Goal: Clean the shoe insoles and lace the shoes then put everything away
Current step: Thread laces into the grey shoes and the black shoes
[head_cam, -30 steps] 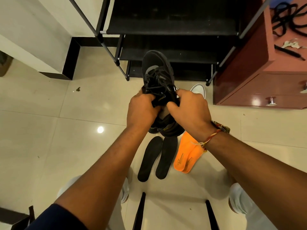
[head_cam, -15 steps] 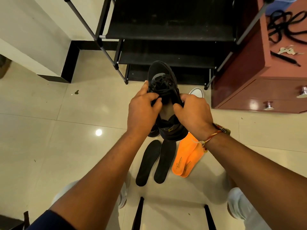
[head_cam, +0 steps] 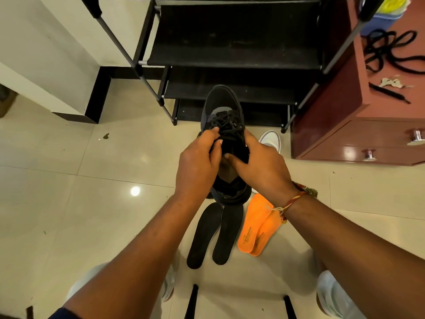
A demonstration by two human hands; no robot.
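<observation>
lacing | both my hands, left hand [head_cam: 195,162] and right hand [head_cam: 259,164], grip the black shoe [head_cam: 224,116] above the black insoles [head_cam: 216,233] | pull laces evenly, keep tongue flat

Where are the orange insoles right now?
The orange insoles lie on the floor tiles, low and right of centre, just right of the black insoles and under the right wrist.

Home entryway: shoe rack [head_cam: 230,54], drawers [head_cam: 368,143]

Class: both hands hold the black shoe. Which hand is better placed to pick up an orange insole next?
Right hand, probably: the orange insoles lie on the floor directly beneath its wrist, while the left hand sits across the black shoe.
</observation>
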